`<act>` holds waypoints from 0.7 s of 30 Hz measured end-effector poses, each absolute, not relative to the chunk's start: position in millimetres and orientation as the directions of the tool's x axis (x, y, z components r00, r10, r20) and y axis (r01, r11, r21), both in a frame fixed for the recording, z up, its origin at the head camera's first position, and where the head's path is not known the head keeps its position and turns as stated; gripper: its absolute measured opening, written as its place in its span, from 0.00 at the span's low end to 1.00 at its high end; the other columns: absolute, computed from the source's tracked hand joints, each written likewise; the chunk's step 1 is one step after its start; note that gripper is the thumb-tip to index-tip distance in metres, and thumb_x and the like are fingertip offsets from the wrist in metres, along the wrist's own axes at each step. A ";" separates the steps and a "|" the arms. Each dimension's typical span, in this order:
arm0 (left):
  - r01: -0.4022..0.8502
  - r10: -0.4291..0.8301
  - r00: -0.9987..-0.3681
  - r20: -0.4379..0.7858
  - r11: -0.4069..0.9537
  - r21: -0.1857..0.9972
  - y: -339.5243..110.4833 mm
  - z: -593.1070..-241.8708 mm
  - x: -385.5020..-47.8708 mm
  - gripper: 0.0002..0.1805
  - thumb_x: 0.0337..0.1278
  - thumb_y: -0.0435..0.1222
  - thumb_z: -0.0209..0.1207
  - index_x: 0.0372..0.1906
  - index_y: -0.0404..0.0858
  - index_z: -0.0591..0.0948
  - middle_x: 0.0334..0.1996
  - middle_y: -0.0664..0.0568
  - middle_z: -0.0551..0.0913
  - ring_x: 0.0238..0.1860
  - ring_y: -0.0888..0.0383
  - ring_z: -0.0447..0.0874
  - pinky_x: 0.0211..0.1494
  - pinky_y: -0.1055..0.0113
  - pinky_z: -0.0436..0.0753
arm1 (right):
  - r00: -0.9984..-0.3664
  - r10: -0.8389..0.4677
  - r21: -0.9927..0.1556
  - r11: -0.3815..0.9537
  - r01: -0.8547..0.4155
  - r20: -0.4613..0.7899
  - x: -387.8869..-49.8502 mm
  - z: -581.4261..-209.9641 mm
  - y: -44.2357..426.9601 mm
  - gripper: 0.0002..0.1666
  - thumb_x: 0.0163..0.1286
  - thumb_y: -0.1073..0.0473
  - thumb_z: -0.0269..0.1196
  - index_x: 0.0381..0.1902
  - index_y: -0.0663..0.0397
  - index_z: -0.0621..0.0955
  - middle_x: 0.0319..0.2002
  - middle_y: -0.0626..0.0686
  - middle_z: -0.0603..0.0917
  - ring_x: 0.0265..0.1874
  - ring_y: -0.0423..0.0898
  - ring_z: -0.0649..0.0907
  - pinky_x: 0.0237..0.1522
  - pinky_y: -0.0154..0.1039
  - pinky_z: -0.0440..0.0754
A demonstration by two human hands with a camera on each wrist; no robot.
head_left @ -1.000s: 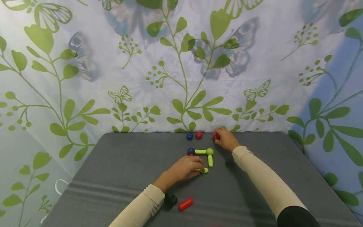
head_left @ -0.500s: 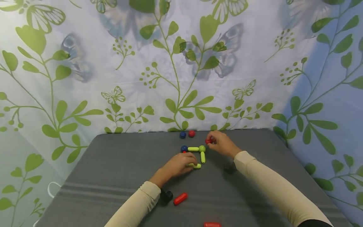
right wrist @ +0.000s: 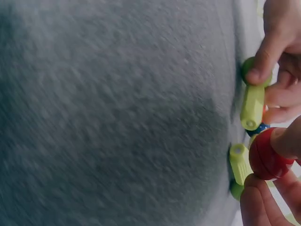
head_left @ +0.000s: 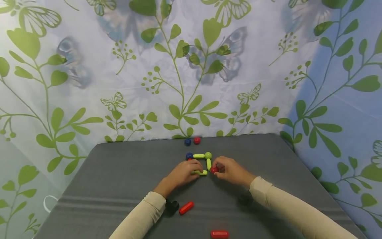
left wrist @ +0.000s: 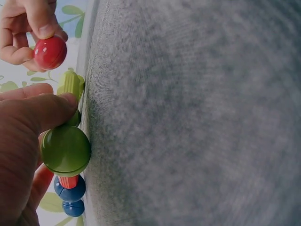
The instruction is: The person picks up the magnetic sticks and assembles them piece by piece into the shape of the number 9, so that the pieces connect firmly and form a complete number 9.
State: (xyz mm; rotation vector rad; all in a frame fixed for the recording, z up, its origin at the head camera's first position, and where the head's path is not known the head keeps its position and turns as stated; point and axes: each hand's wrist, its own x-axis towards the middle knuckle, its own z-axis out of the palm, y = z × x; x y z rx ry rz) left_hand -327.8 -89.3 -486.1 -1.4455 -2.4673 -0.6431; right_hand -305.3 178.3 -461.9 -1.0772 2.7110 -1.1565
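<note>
My right hand [head_left: 231, 170] pinches a red ball [right wrist: 267, 156] between thumb and fingers, close to the free ends of two yellow-green rods. My left hand [head_left: 184, 173] grips the near rod [right wrist: 254, 106], which has a green ball [left wrist: 66, 149] at its other end. A second rod [right wrist: 240, 164] runs from the far green corner ball [head_left: 208, 155] toward the red ball. At the back, another yellow-green rod [head_left: 198, 156] joins that corner to a blue ball [head_left: 189, 155]. A red rod [left wrist: 68, 181], mostly hidden by my left hand, forms the remaining side.
Behind the frame of rods, a loose blue ball [head_left: 187, 142] and another red ball [head_left: 196, 140] lie near the grey table's [head_left: 128, 179] back edge. Two red rods [head_left: 186, 207] [head_left: 219, 234] lie nearer me. A leaf-patterned curtain [head_left: 134, 99] hangs behind.
My right hand has brought the red ball from the table's back edge toward me, beside the rod ends. My left hand stays on its rod. The head view has shifted slightly.
</note>
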 end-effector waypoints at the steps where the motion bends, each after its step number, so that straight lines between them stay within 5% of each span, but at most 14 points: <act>1: 0.868 0.775 -0.495 0.392 0.422 0.262 -89.7 -485.9 -327.9 0.11 0.58 0.30 0.71 0.44 0.44 0.87 0.48 0.56 0.82 0.49 0.60 0.83 0.52 0.68 0.80 | -0.760 -0.597 -0.632 0.491 -0.599 0.256 -305.0 -463.6 177.4 0.16 0.62 0.70 0.72 0.42 0.49 0.79 0.43 0.46 0.81 0.38 0.41 0.86 0.41 0.40 0.85; 21: 0.860 0.777 -0.509 0.370 0.441 0.257 -91.9 -484.7 -327.0 0.10 0.59 0.30 0.70 0.44 0.44 0.87 0.48 0.57 0.82 0.49 0.62 0.83 0.53 0.68 0.80 | -0.712 -0.660 -0.599 0.476 -0.644 0.241 -304.1 -474.8 164.7 0.14 0.63 0.69 0.71 0.43 0.52 0.80 0.43 0.47 0.80 0.41 0.42 0.84 0.44 0.38 0.84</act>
